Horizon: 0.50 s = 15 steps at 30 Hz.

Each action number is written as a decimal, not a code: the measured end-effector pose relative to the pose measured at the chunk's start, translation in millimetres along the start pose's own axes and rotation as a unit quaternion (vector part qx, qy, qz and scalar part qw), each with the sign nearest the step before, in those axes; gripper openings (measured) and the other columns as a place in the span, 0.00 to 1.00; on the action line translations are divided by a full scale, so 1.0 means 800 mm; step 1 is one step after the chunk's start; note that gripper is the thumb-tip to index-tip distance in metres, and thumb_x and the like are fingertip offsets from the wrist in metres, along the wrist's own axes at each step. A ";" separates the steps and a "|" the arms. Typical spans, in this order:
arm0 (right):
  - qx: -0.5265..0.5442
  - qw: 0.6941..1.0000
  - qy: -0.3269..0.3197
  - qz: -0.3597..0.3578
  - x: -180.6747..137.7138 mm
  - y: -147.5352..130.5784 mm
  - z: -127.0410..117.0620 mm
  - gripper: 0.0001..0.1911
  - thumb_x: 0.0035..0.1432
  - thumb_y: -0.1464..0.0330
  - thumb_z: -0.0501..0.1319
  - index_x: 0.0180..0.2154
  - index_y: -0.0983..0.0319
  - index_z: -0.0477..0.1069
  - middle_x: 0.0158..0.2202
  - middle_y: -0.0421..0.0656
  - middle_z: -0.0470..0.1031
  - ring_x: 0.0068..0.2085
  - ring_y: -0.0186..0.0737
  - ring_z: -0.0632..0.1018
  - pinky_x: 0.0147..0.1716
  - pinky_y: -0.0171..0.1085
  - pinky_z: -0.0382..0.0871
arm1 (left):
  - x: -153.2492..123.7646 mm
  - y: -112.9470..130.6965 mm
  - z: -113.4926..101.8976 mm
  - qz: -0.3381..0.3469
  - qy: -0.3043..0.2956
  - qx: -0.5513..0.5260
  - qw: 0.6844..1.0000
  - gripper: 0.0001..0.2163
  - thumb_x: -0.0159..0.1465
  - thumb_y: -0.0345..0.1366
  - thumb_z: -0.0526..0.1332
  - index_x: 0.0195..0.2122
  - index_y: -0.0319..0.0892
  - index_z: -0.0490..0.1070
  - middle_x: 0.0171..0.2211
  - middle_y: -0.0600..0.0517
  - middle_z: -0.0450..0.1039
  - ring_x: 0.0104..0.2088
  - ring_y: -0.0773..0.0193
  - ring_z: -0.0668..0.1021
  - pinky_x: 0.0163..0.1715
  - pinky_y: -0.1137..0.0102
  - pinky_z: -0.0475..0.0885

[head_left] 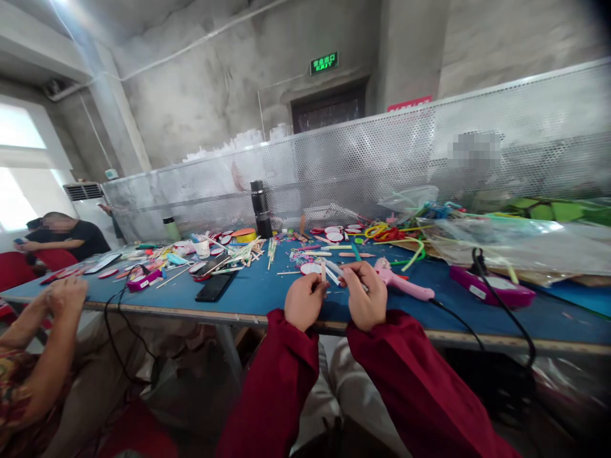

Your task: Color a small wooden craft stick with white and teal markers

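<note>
Both my hands are raised over the near edge of the blue table (267, 289), sleeves dark red. My left hand (304, 300) is closed in a pinch on a thin wooden stick (323, 270) that stands upright. My right hand (366, 294) is closed on another light stick (334, 275) that crosses toward the left hand. The two sticks meet between my hands. A pink glue gun (403, 284) lies on the table just right of my right hand, its black cable (496, 318) running off to the right.
A black phone (214, 286) lies left of my hands. Loose sticks (238, 253), round discs, a black bottle (261, 210) and a purple glue gun (487, 286) clutter the table. A perforated metal screen (382, 159) backs it. Another person's hand (67, 296) rests at the left edge; someone sits far left.
</note>
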State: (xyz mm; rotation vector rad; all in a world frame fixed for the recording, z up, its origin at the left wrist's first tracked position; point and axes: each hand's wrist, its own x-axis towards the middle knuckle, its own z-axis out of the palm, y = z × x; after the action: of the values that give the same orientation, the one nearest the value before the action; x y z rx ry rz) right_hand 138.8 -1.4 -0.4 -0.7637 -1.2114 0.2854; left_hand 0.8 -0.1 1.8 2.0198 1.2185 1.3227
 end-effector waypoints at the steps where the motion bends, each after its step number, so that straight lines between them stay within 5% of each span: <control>1: -0.003 1.000 0.006 0.001 0.000 0.001 0.000 0.09 0.62 0.62 0.59 0.33 0.59 0.73 0.25 0.38 0.73 0.27 0.39 0.74 0.30 0.38 0.67 | 0.000 0.000 0.000 0.000 0.001 0.000 1.000 0.11 0.66 0.39 0.58 0.27 0.42 0.68 0.22 0.57 0.68 0.24 0.69 0.69 0.28 0.73 0.59; 15: -0.005 1.000 0.016 0.003 0.001 0.001 0.000 0.10 0.62 0.61 0.59 0.33 0.59 0.73 0.26 0.39 0.75 0.28 0.40 0.75 0.30 0.39 0.68 | 0.000 -0.001 0.000 -0.002 -0.001 0.014 1.000 0.11 0.67 0.39 0.57 0.27 0.42 0.68 0.22 0.57 0.68 0.25 0.68 0.68 0.28 0.73 0.59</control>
State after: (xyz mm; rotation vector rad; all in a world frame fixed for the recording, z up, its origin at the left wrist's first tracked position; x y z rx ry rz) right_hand 138.9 -0.3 -0.8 -0.7779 -1.1811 0.2713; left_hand 0.1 0.3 1.3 2.0358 1.2481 1.3088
